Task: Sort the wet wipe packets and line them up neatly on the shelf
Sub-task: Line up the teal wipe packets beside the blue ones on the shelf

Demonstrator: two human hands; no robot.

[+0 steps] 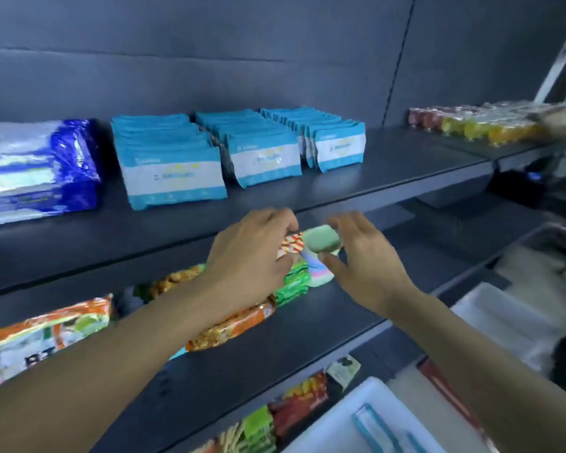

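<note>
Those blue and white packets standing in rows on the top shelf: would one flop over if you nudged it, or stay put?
Probably flop. The front packet of the left row is thin and already leans back on those behind it, so a push would likely tip it. It looks like soft, glossy film, so it may bend in the hand and slide easily on the smooth shelf. It seems light for its size.

Dark grey back wall [209,53] fills the top, with a panel seam [399,60] running down at one o'clock. Grey shelves [389,165] step down towards four o'clock. A pale slanted post [559,57] stands at two o'clock. Soft, even light throughout.
</note>
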